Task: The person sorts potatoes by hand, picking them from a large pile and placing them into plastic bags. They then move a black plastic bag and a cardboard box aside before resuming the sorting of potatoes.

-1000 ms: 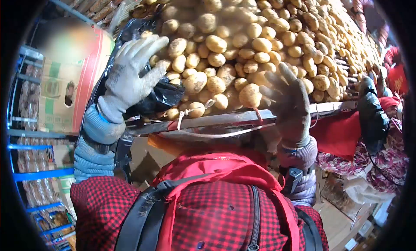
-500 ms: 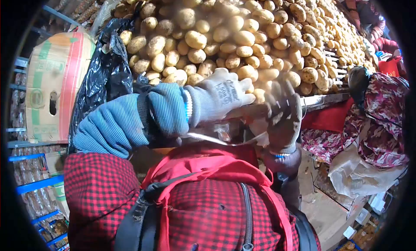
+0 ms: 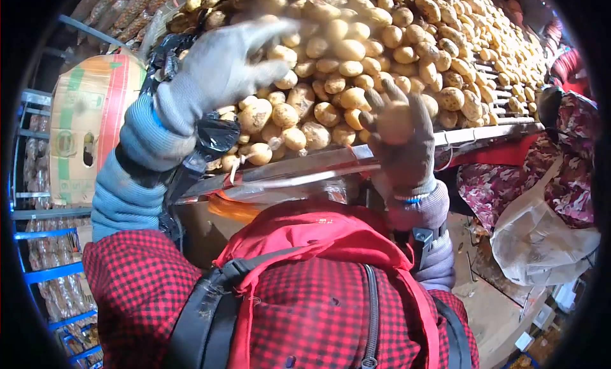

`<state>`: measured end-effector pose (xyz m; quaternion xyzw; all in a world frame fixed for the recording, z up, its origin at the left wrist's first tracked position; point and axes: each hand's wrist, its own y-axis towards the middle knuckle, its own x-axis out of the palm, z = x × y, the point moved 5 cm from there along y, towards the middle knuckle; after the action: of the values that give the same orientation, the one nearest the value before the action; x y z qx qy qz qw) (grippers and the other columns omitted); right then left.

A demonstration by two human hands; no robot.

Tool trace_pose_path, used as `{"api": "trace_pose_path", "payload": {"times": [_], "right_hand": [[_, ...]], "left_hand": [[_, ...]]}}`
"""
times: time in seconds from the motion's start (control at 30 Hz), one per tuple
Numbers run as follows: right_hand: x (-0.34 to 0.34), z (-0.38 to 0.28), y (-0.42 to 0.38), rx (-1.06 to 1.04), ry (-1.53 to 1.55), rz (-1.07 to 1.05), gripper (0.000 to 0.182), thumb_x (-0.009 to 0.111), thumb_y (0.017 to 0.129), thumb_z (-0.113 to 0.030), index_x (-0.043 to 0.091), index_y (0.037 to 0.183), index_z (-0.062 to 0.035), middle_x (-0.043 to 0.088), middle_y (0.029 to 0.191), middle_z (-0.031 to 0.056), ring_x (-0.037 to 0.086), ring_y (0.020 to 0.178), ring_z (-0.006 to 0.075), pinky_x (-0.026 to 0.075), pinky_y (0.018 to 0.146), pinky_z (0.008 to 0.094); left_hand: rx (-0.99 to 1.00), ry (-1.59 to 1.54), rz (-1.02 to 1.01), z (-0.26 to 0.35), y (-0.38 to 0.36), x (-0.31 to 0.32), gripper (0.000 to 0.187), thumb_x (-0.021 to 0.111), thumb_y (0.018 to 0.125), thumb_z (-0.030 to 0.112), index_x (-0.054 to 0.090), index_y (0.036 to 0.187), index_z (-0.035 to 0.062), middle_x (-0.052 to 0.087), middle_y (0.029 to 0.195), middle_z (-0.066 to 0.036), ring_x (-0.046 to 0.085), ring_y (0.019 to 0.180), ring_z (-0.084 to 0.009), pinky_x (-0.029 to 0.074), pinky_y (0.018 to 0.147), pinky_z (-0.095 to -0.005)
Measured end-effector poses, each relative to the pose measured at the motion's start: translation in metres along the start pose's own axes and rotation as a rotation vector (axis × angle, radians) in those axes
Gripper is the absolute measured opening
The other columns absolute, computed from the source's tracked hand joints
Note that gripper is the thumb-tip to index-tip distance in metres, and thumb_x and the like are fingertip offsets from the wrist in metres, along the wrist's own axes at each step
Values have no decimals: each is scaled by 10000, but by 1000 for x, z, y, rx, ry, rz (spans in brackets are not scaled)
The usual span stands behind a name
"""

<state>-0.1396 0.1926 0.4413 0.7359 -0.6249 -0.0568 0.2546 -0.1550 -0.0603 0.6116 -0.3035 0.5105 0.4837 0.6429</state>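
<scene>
My left hand [image 3: 232,63], in a grey glove, is raised over the left part of a large potato pile [image 3: 328,111]. Its fingers are stretched and apart, somewhat blurred, with nothing visible between them. At the pile's front edge, my right hand [image 3: 407,149] wears a dark, soiled glove. A brownish potato [image 3: 395,122] rests against its palm, with the fingers curved up around it. Black plastic [image 3: 216,136] lies beneath my left wrist, beside the potatoes.
A metal edge [image 3: 468,134] runs along the pile's front, with slats at the right. On the left stand a cardboard box [image 3: 95,127] and blue racks [image 3: 54,272] of bagged goods. Another person in patterned clothing [image 3: 576,133] is at the right, near a whitish plastic sheet [image 3: 541,241].
My left hand has moved left and up, away from my right hand, and its fingers have spread. My right hand has shifted slightly, and a potato now shows in it.
</scene>
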Motion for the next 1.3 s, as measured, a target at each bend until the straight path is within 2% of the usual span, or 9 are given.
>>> {"api": "trace_pose_path", "payload": {"times": [0.07, 0.3, 0.47, 0.53, 0.6, 0.7, 0.83, 0.93, 1.3], "right_hand": [[3, 5, 0, 786, 979, 50, 587, 599, 1000, -437, 500, 1481, -116, 627, 1371, 106, 663, 1184, 299, 636, 835, 417], [26, 5, -9, 971, 855, 285, 517, 538, 1007, -555, 664, 1239, -110, 720, 1209, 116, 694, 1128, 283, 596, 861, 442], [27, -13, -3, 323, 471, -268, 486, 634, 1013, -323, 547, 1406, -51, 655, 1330, 145, 667, 1171, 260, 580, 928, 408], [36, -41, 4, -115, -334, -395, 651, 704, 940, -67, 420, 1525, -40, 593, 1419, 137, 618, 1238, 236, 560, 967, 376], [39, -16, -4, 150, 6, -434, 812, 740, 837, 88, 386, 1557, -38, 566, 1449, 119, 562, 1303, 213, 520, 1027, 359], [41, 19, 0, 680, 1074, -50, 585, 643, 1008, -247, 439, 1538, -109, 589, 1423, 103, 595, 1270, 265, 535, 1016, 388], [16, 13, 5, 723, 603, 53, 577, 618, 1003, -411, 469, 1493, -144, 573, 1445, 119, 635, 1233, 331, 606, 872, 461], [12, 27, 6, 825, 1364, 92, 705, 632, 949, -548, 442, 1503, -156, 512, 1502, 153, 556, 1331, 373, 592, 881, 458], [4, 43, 7, 785, 1300, 68, 720, 630, 944, -562, 439, 1508, -157, 497, 1519, 154, 531, 1354, 376, 576, 905, 477]], "left_hand": [[-4, 235, -98, -20, -28, 17, 589, 714, 901, 294, 565, 1449, 136, 664, 1242, -192, 675, 1068, -333, 539, 959, -411], [-79, 539, -387, -29, -55, 83, 771, 782, 799, 336, 488, 1504, 233, 572, 1325, -214, 548, 1244, -397, 476, 978, -524], [-274, 65, -176, -35, -41, 46, 644, 792, 803, 306, 594, 1402, 176, 626, 1167, -163, 631, 1112, -336, 500, 966, -445], [-172, -280, 31, -22, -27, 38, 649, 799, 846, 354, 588, 1411, 113, 659, 1195, -137, 645, 1104, -229, 491, 998, -350], [90, -280, 106, -1, -9, 41, 675, 783, 878, 373, 556, 1455, 108, 658, 1210, -128, 648, 1054, -194, 510, 968, -344], [-2, -352, 41, 7, -1, 35, 660, 724, 935, 433, 538, 1482, 114, 659, 1133, -97, 638, 933, -136, 538, 877, -310], [145, -16, -239, -11, -12, 76, 564, 737, 874, 386, 635, 1352, 104, 679, 1144, -160, 656, 1055, -359, 501, 942, -452], [296, 264, -269, -2, -26, 102, 422, 741, 837, 340, 693, 1184, 104, 664, 1125, -103, 619, 1079, -316, 484, 930, -456], [267, 434, -334, -3, -15, 91, 600, 753, 794, 239, 591, 1362, 132, 597, 1308, -99, 622, 1088, -280, 510, 889, -455]]}}
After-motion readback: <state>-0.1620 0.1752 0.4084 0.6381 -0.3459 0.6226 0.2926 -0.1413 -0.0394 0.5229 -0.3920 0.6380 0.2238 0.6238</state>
